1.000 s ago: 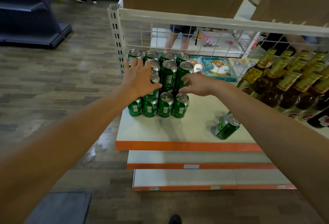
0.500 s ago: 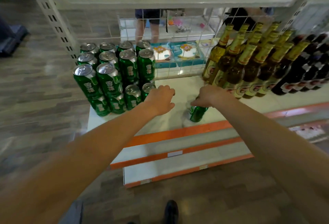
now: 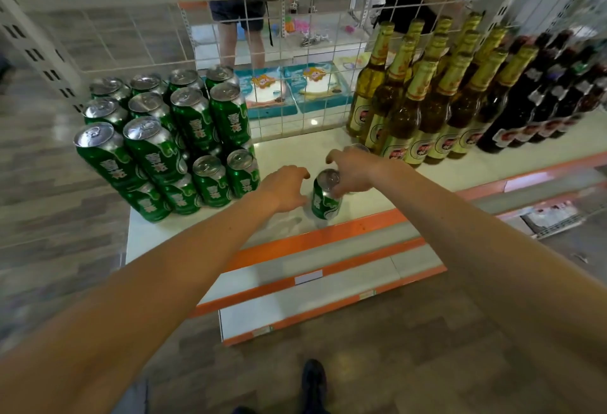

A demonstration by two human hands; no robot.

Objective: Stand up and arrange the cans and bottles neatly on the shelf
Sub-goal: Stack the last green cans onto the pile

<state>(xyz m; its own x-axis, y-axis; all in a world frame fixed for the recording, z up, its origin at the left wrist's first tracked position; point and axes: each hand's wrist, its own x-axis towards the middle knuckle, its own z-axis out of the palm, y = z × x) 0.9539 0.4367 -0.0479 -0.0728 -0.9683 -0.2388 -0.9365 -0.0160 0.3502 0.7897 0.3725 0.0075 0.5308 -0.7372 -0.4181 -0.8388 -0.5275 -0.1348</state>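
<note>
A single green can [image 3: 325, 201] stands upright near the front edge of the white top shelf [image 3: 285, 150]. My right hand [image 3: 353, 172] grips its top from above with curled fingers. My left hand [image 3: 287, 188] reaches in from the left, its fingers loosely curled beside the can's body and holding nothing. A two-layer stack of green cans [image 3: 164, 137] fills the shelf's left end. Amber bottles with gold foil necks [image 3: 423, 95] and dark bottles [image 3: 538, 95] stand in rows on the right.
A white wire grid [image 3: 295, 52] backs the shelf, under a white rail. Two lower shelves with orange edges [image 3: 328, 269] step out below. Behind the grid are blue packages [image 3: 292, 91] and a person's legs. My shoe [image 3: 313, 380] is on the wooden floor.
The loose can lay on its side one second ago; my right hand took it and it now stands upright. Both hands came away from the can stack. The camera swung right.
</note>
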